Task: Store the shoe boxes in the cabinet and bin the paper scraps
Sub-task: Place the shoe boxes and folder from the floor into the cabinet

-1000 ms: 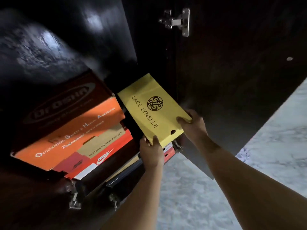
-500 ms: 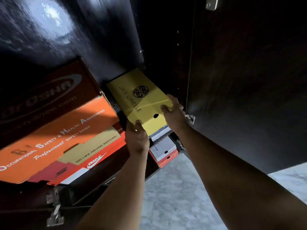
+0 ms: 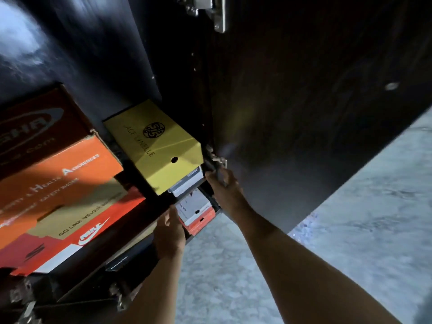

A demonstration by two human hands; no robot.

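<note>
A yellow "Lace Lynelle" shoe box (image 3: pixel 154 146) sits inside the dark cabinet, resting on a white and grey box (image 3: pixel 187 183). Neither hand touches it. My left hand (image 3: pixel 169 232) hovers below it with loose, parted fingers, holding nothing, right beside a white and orange box (image 3: pixel 196 213). My right hand (image 3: pixel 224 190) reaches up to the lower hinge at the inner edge of the open cabinet door (image 3: pixel 304 113); its fingers are blurred and I cannot make out their grip. No paper scraps are in view.
To the left stand an orange safety-shoe box (image 3: pixel 53 183) and a red Nike box (image 3: pixel 93 225) below it. A metal hinge (image 3: pixel 210 10) is at the top of the door. A pale marble floor (image 3: pixel 350 242) lies below right.
Both hands have let go of the yellow box, which now rests deeper in the cabinet. My left hand dropped down; my right hand moved right to the door hinge.
</note>
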